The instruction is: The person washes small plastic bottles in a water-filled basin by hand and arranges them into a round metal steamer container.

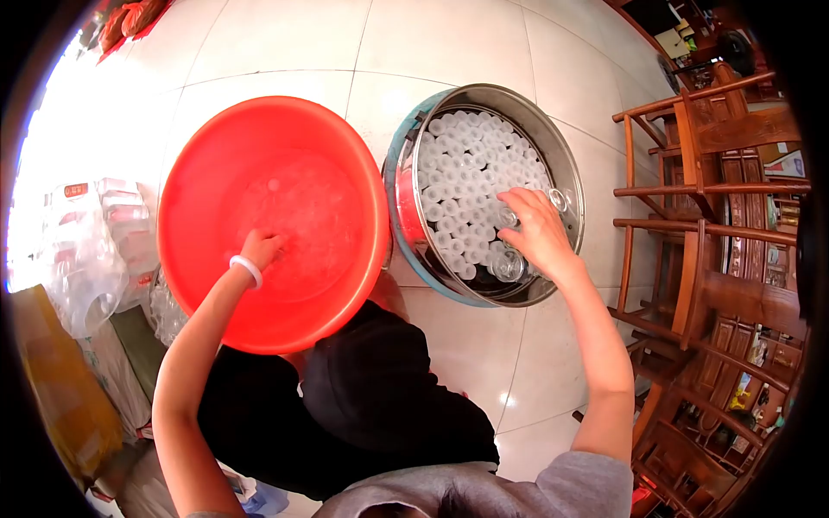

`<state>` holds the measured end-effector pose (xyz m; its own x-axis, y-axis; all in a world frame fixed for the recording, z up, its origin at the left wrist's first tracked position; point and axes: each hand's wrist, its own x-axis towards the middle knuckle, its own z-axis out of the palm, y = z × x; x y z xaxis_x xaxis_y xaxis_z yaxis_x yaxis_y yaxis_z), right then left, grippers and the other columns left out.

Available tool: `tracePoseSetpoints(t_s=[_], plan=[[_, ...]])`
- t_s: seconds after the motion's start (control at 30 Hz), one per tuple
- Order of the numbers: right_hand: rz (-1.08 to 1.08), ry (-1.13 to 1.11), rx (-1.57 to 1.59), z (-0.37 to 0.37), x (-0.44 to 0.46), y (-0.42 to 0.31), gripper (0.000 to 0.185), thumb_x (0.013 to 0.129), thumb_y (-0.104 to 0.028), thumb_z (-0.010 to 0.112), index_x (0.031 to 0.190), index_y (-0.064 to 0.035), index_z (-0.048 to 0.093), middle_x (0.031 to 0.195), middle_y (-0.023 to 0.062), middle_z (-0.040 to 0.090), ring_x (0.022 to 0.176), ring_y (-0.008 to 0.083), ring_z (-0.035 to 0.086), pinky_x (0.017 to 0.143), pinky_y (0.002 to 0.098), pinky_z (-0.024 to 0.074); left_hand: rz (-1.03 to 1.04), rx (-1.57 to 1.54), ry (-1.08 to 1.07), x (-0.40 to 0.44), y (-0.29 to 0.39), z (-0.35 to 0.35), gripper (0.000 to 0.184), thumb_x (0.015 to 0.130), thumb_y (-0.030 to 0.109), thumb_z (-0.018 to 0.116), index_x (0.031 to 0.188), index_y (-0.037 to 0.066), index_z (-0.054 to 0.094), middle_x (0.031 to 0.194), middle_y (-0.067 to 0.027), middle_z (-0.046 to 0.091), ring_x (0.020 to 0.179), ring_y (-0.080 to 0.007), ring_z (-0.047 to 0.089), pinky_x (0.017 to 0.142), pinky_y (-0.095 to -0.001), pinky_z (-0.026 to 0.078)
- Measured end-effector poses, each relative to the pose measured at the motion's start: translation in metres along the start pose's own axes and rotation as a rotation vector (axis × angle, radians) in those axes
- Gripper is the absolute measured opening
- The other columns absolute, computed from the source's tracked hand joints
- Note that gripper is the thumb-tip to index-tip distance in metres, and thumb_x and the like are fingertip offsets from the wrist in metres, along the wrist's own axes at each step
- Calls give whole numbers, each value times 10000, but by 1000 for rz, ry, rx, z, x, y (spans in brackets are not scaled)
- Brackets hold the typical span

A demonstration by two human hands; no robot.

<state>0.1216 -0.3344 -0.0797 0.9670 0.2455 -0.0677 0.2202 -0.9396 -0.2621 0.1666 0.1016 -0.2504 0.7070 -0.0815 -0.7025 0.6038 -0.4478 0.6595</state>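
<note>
My left hand [263, 248], with a pale band at the wrist, reaches into a large red basin [186, 181]. Its fingers are curled together near what looks like water [311, 203], and anything they hold is hidden. Over the right side of a round metal pan [568, 164], my right hand [540, 231] has its thumb and fingers curved around a small clear glass vial [509, 216]. Many small translucent, frosted-looking tubes [471, 164] stand packed upright in the pan. Larger clear glass pieces [506, 264] lie near its front edge, below the right hand.
Wooden chairs [691, 190] line the right side. Clear plastic bags with packages [82, 250] and a yellow-brown package [65, 388] are at the left. Pale tiles [449, 43] cover the floor. My black-clad knees [371, 371] are close to the basin.
</note>
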Motion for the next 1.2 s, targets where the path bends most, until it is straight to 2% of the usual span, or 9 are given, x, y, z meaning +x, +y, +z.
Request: tracePoseSetpoints(t_s=[0.2, 0.27, 0.37, 0.47, 0.57, 0.6, 0.7, 1.03, 1.2], plan=[[16, -19, -25, 7, -6, 23, 480, 603, -93, 706, 1050, -31, 541, 1064, 108, 523, 1002, 277, 464, 848, 363, 374, 212, 276, 32, 12, 0, -6, 238, 780, 181, 569, 854, -40, 620, 698, -132, 628, 624, -201, 609, 562, -305, 475], [35, -57, -19, 16, -5, 24, 492, 605, -96, 704, 1061, -25, 535, 1068, 116, 521, 998, 279, 464, 851, 359, 375, 191, 597, 79, 65, -46, -15, 254, 759, 205, 574, 888, -7, 627, 800, -189, 632, 738, -289, 627, 660, -373, 487], [52, -104, -25, 1, 7, -5, 501, 607, -88, 700, 1072, -21, 529, 1085, 118, 518, 1009, 277, 461, 861, 363, 370, 161, 828, 149, 43, -11, -29, 260, 748, 223, 567, 912, 31, 630, 894, -211, 605, 863, -350, 589, 744, -404, 471], [70, -77, -9, -2, 13, -17, 478, 612, -68, 694, 1059, -13, 532, 1087, 118, 523, 1014, 276, 467, 864, 362, 371, 159, 896, 177, 43, -4, -35, 237, 776, 166, 501, 908, 8, 618, 920, -242, 593, 854, -368, 581, 718, -422, 471], [37, 67, 112, -17, 15, -41, 410, 619, -38, 689, 1004, 2, 554, 1044, 122, 547, 968, 280, 500, 825, 350, 400, 70, 1019, 169, 65, 6, -29, 309, 782, 198, 516, 1012, 5, 587, 960, -161, 616, 907, -338, 581, 763, -424, 461], [-4, 158, 211, -26, 14, -54, 367, 622, -23, 686, 968, 10, 568, 1013, 126, 561, 932, 283, 521, 792, 343, 422, 174, 1319, 2, 105, -29, -32, 318, 804, 194, 486, 1048, 5, 564, 1003, -143, 607, 949, -315, 566, 771, -433, 454], [-205, 278, 575, -37, 7, -103, 204, 655, 3, 680, 844, 4, 605, 807, 101, 610, 731, 248, 590, 636, 320, 468, 216, 1456, -153, 152, -40, -13, 338, 841, 191, 438, 1124, 20, 506, 1111, -109, 551, 1037, -265, 513, 813, -432, 425], [-276, 234, 1013, 29, 10, -169, 117, 728, -43, 628, 817, 10, 574, 826, 102, 587, 711, 245, 567, 637, 333, 468, 19, 1026, -304, 155, -18, 23, 191, 823, 117, 456, 938, 37, 586, 900, -89, 597, 868, -224, 567, 671, -362, 460], [-256, 85, 959, 60, 23, -187, 180, 759, -81, 596, 904, 14, 550, 910, 121, 550, 847, 270, 549, 702, 366, 473, -179, 367, -339, 102, -4, 9, 168, 813, 80, 466, 844, 45, 627, 794, -79, 620, 784, -204, 594, 600, -327, 478]])
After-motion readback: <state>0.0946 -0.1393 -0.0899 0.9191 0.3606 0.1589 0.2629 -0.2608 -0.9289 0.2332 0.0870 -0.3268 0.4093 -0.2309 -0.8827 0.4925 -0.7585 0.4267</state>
